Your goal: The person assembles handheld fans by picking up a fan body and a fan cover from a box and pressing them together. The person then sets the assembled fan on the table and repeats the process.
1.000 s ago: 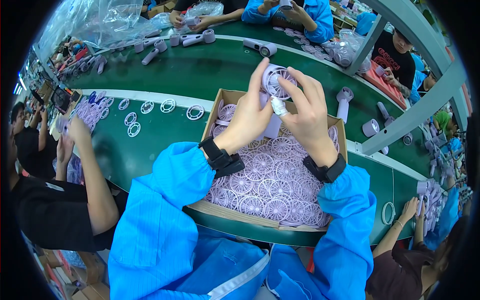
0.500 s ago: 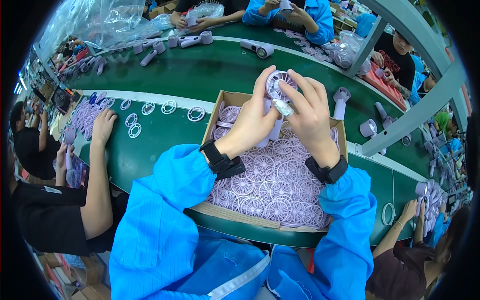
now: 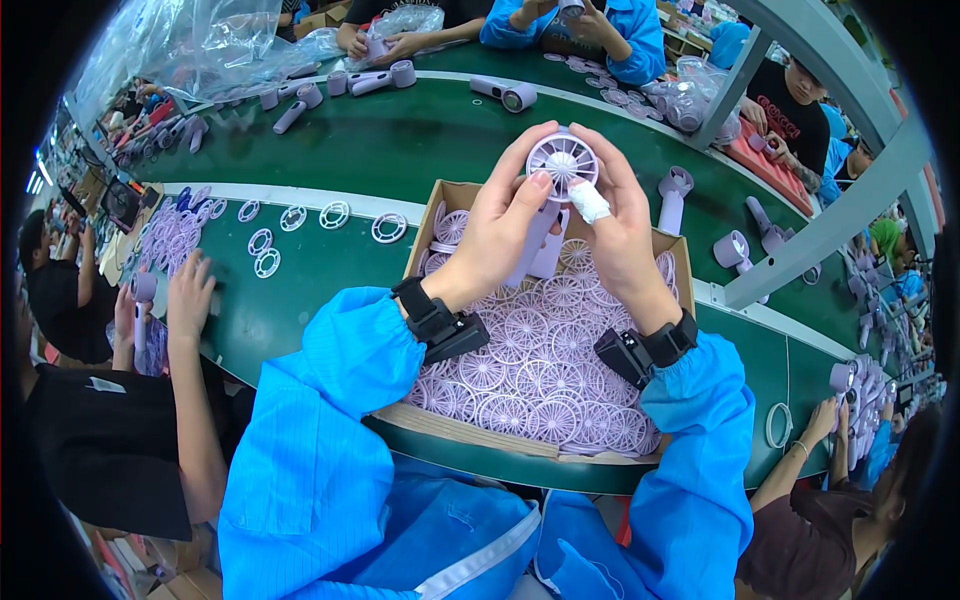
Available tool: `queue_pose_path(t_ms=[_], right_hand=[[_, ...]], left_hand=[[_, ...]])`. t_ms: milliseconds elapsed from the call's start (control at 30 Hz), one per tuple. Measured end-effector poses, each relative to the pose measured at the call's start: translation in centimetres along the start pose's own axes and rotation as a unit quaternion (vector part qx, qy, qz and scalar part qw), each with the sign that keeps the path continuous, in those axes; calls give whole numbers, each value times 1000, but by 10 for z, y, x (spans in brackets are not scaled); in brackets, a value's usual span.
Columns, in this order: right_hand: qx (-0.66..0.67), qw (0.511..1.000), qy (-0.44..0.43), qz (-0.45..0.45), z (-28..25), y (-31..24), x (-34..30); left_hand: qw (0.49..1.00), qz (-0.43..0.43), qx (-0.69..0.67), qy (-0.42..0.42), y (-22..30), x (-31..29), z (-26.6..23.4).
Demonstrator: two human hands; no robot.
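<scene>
Both hands are raised over the far side of a cardboard box and wrap the round head of a lilac handheld fan. A spoked grille sits on the front of that head, facing me. My left hand is closed round its left side, thumb pressing the grille's lower rim. On the opposite side my right hand grips it, with a white-wrapped thumb on the grille's lower right. The fan's handle points down between my palms, partly hidden by my left hand. Loose lilac spoked grilles fill the box below.
Several lilac rings lie left of the box. A fan body stands right of it, and another fan lies on the green belt. A grey metal post rises at right. Co-workers' hands are nearby.
My thumbs have moved onto the grille's lower rim, and my fingers now wrap the fan head's sides. The grille faces me more squarely. Fans on the belt have shifted slightly left.
</scene>
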State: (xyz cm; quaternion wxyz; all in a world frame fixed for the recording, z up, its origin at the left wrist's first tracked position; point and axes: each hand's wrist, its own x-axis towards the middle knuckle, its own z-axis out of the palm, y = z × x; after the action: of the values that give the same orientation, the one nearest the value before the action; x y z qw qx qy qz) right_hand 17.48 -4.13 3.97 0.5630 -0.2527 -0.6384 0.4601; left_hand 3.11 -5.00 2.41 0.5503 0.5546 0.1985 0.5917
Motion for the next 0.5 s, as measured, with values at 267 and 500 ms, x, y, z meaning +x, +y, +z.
queue_pose_path(t_ms=[267,500], right_hand=[[-2,1000,25,-1,-7,8,1],[93,992,60,60,-4,2,1]], left_hand=[[994,34,98,-16,-7,3,-2],[932,158,320,-57,-10,4,-9]])
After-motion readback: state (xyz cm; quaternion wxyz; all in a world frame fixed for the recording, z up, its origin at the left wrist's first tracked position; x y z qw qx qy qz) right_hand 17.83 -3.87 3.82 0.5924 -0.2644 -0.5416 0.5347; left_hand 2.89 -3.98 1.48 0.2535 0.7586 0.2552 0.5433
